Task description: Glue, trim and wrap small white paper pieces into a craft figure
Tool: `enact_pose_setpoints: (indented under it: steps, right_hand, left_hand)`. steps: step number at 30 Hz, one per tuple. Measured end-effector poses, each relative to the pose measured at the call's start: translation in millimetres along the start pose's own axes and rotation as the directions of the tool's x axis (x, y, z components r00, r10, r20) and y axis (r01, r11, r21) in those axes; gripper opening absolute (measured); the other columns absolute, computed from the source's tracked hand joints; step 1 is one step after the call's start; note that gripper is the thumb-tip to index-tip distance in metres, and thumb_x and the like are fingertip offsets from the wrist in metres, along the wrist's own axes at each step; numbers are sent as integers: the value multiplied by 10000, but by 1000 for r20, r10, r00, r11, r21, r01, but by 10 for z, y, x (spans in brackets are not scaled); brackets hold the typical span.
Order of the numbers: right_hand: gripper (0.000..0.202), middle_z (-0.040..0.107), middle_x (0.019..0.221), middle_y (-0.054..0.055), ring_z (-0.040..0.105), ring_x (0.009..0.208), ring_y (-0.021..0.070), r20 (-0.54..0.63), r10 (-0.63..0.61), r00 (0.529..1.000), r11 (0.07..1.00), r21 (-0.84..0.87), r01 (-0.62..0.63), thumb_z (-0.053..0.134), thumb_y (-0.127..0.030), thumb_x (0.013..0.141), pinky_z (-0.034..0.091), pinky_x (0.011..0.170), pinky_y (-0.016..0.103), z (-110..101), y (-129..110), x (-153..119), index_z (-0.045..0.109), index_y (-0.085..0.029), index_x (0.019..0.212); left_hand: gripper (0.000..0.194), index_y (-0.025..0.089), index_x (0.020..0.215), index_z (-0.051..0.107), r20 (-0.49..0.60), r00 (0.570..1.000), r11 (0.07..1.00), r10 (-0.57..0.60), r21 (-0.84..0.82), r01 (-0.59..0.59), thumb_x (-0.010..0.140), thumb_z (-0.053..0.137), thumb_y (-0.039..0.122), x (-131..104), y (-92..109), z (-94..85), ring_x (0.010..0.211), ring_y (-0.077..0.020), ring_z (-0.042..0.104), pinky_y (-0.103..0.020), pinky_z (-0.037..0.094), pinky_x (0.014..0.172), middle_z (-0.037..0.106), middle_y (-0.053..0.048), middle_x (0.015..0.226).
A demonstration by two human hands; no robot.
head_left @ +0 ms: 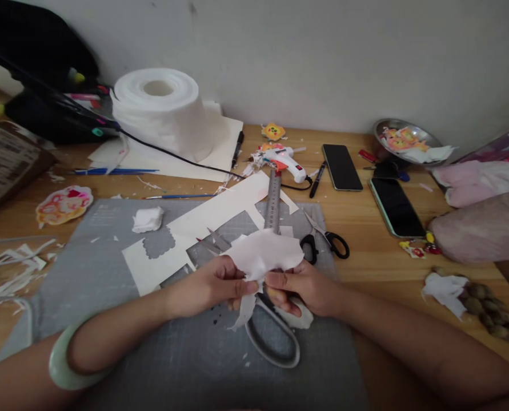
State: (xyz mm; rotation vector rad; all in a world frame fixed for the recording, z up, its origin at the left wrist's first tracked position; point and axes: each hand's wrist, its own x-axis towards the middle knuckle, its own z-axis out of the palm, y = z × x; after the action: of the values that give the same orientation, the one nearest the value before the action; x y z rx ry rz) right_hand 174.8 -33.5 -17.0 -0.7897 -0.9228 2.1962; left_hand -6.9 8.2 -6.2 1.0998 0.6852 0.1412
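Both hands meet over the grey cutting mat (185,365), pinching a thin white sheet of soft tissue or cloth (258,248). My left hand (217,285) grips its lower left part between thumb and fingers. My right hand (303,288) holds the lower right, thumb on top. A narrow strip of the sheet hangs down between them. Below my right hand lie large scissors with a grey handle (275,337), their blades hidden. A pale scrap (301,317) shows under the right fingers. Beyond the hands are cut white card (224,205) and a steel ruler (273,200).
A large white roll (157,114) stands at the back left. A glue gun (286,162) with a cord, a black phone (342,166) and small black scissors (327,237) lie behind. On the right are a green-edged phone (397,208) and a metal bowl (408,142).
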Motion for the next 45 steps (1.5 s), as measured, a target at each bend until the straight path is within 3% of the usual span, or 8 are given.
enact_pose_setpoints:
  steps: [6, 14, 21, 28, 31, 34, 39, 45]
  right_hand:
    - [321, 426, 447, -54, 372, 338, 27, 44, 8, 999, 993, 120, -13, 611, -348, 729, 259, 262, 127, 16, -25, 10, 471, -126, 544]
    - [365, 405, 458, -53, 377, 364, 26, 90, 39, 995, 972, 228, -58, 633, -363, 707, 219, 284, 136, -3, -22, -8, 429, -130, 514]
    - [323, 407, 456, -62, 375, 365, 30, 18, 12, 1000, 932, 363, -18, 623, -275, 724, 245, 302, 134, -9, -46, 21, 401, -144, 530]
    - [377, 498, 453, -34, 415, 344, 34, -68, 39, 997, 999, 5, -38, 614, -421, 710, 298, 309, 152, 14, -11, 25, 491, -114, 531]
    - [392, 510, 450, -38, 415, 327, 27, -124, 60, 990, 988, -136, -76, 584, -452, 724, 312, 326, 155, 17, 3, 14, 501, -113, 546]
    - [398, 500, 446, -49, 411, 320, 24, -127, 62, 990, 978, -192, -85, 550, -472, 741, 302, 322, 152, 16, 7, 8, 493, -122, 560]
    - [420, 502, 439, -42, 405, 312, 22, -105, 35, 994, 976, -209, -56, 527, -489, 752, 296, 316, 152, 6, 21, 2, 482, -124, 548]
    - [370, 487, 432, -45, 416, 336, 37, -108, 17, 994, 999, -44, -22, 579, -447, 730, 295, 298, 148, 0, 62, 4, 477, -129, 570]
  left_hand:
    - [358, 126, 553, 539, 10, 1000, 1000, 5, 11, -5, 665, 621, 456, -11, 23, 5, 435, -57, 386, -167, 299, 415, 470, 36, 474]
    - [380, 126, 525, 525, -20, 1000, 1000, -19, 20, 19, 629, 638, 474, -14, 2, -11, 429, -60, 377, -170, 284, 408, 466, 37, 444]
    - [334, 132, 541, 521, -72, 997, 1000, 10, -9, -10, 628, 654, 426, -35, 18, -3, 424, -55, 357, -169, 262, 396, 448, 49, 457]
    - [261, 132, 655, 589, -13, 999, 999, 45, -10, -46, 700, 614, 388, -34, 75, 82, 488, -69, 420, -170, 328, 476, 521, 36, 546]
    - [228, 149, 816, 617, 70, 992, 994, 102, 25, -103, 722, 605, 356, -4, 36, 101, 674, -122, 542, -220, 407, 668, 615, -9, 719]
    - [289, 170, 941, 610, 140, 977, 985, 161, 44, -169, 743, 580, 378, 8, 11, 99, 813, -169, 571, -270, 394, 796, 643, -39, 827]
    - [309, 149, 863, 648, 70, 993, 988, 97, 115, -104, 820, 461, 390, -1, 16, 86, 604, -108, 506, -184, 381, 546, 644, -43, 788]
    - [307, 133, 722, 627, -14, 995, 995, 94, -12, -94, 774, 519, 416, 2, 8, 101, 494, -75, 425, -183, 351, 497, 607, -12, 647]
